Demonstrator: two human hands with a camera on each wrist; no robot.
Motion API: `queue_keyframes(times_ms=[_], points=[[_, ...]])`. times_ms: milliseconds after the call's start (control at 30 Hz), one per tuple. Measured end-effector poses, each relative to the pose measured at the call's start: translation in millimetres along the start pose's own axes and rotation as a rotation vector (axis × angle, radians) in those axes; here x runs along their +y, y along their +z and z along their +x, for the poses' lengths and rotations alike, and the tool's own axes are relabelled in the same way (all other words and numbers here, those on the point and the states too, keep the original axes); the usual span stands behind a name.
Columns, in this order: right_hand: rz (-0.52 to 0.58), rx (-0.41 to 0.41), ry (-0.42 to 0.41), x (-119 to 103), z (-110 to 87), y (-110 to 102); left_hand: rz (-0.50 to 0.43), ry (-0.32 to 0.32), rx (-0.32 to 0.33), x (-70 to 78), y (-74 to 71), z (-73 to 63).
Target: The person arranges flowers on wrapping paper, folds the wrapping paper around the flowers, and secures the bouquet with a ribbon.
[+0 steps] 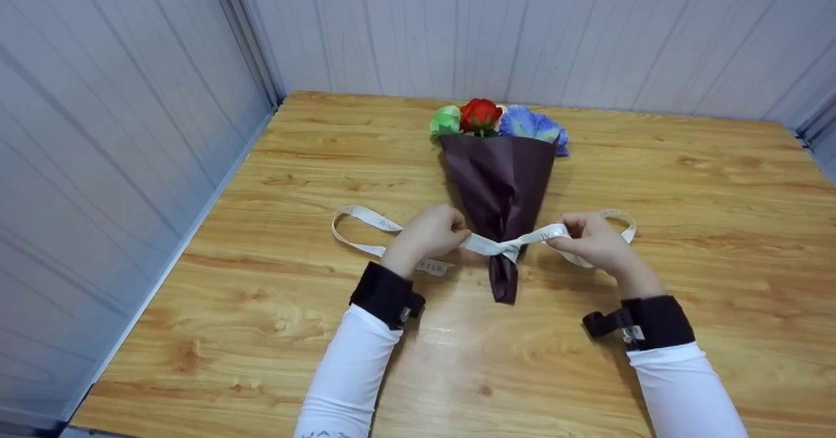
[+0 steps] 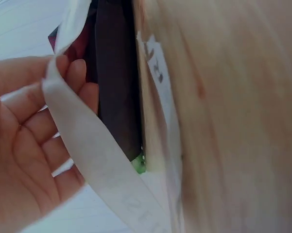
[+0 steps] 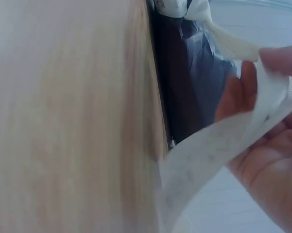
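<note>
A bouquet in dark maroon wrapping paper (image 1: 499, 177) lies on the table, its flowers toward the back. A white printed ribbon (image 1: 483, 245) crosses around its narrow lower part. On the left side of the wrap, my left hand (image 1: 429, 232) pinches one length of ribbon between thumb and fingers; the loose ribbon (image 2: 94, 141) hangs past the palm in the left wrist view. My right hand (image 1: 595, 242) pinches the other length on the right side. Its loose ribbon (image 3: 209, 150) droops below the fingers in the right wrist view.
A red flower (image 1: 481, 114), a green one (image 1: 446, 121) and a blue one (image 1: 530, 126) show at the bouquet's top. Ribbon tails loop on the wooden table (image 1: 261, 307) beyond both hands. Pale panel walls (image 1: 418, 33) stand at the back and left.
</note>
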State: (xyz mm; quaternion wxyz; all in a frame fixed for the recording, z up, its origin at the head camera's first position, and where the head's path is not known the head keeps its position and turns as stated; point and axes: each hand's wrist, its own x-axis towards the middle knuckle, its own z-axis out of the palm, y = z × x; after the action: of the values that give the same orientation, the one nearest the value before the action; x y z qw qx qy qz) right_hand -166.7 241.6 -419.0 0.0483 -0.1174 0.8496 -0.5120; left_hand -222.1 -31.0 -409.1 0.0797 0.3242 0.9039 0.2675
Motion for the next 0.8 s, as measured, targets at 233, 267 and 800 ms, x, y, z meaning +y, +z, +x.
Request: queue_keyframes(times_ms=[233, 267, 800], points=[[-0.110, -0.059, -0.121, -1.7, 4.0, 10.4, 0.073, 0.339, -0.001, 11.3, 7.7, 2.4], [-0.116, -0.062, -0.143, -1.3, 4.6, 11.6, 0.091, 0.356, 0.004, 13.6, 8.8, 2.1], [-0.280, 0.473, -0.067, -9.9, 5.3, 15.3, 0.219, 0.227, -0.237, 30.3, 17.5, 1.4]])
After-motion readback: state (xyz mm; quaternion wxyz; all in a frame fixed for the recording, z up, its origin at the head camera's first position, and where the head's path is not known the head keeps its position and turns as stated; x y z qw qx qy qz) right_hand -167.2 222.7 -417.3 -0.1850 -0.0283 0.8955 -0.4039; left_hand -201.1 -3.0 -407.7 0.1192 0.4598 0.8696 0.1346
